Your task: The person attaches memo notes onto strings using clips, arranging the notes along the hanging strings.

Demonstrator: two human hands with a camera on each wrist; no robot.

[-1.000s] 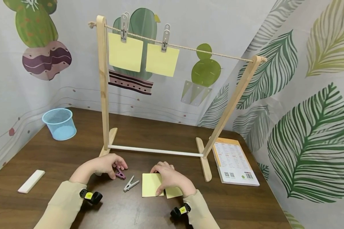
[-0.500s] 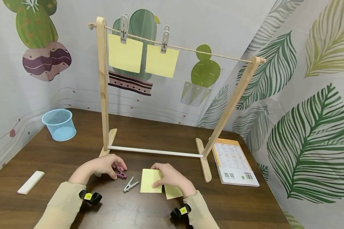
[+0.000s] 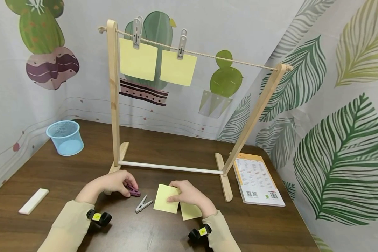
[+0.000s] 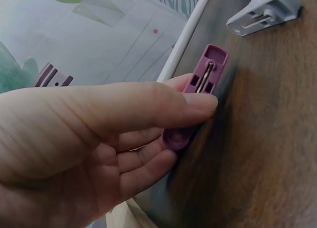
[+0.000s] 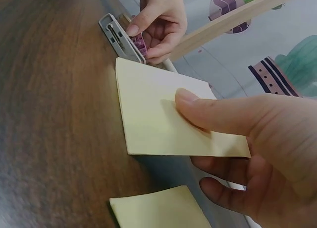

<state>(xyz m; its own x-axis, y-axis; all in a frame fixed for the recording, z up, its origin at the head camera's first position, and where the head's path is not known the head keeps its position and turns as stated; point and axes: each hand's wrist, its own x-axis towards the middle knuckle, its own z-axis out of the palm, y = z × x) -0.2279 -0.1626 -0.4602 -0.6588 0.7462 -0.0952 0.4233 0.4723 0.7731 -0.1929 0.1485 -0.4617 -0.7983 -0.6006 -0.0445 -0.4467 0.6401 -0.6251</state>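
My left hand [image 3: 118, 182] pinches a purple clothespin [image 4: 205, 72] between thumb and fingers, close above the table. In my right hand [image 3: 190, 193] is a yellow sticky note [image 5: 153, 109], gripped with the thumb on top and fingers beneath; it is tilted and raised off the wood. Another yellow note [image 3: 190, 211] lies under that hand, partly hidden by it. Between the two hands a grey clothespin [image 3: 143, 204] rests on the table. Two yellow notes hang from the rope [image 3: 230, 61], held by a left grey clothespin [image 3: 137, 33] and a right grey clothespin [image 3: 182, 45].
Behind the hands stands a wooden frame [image 3: 114, 98] with a white crossbar [image 3: 170, 167]. A blue mesh basket [image 3: 65, 138] is at the back left, a white block [image 3: 33, 201] at the left. A printed booklet [image 3: 258, 180] lies by the frame's right foot.
My right hand has picked the yellow note up off the table, shifting it slightly back and tilting it. The purple clothespin has turned a little in my left hand, which has barely moved.
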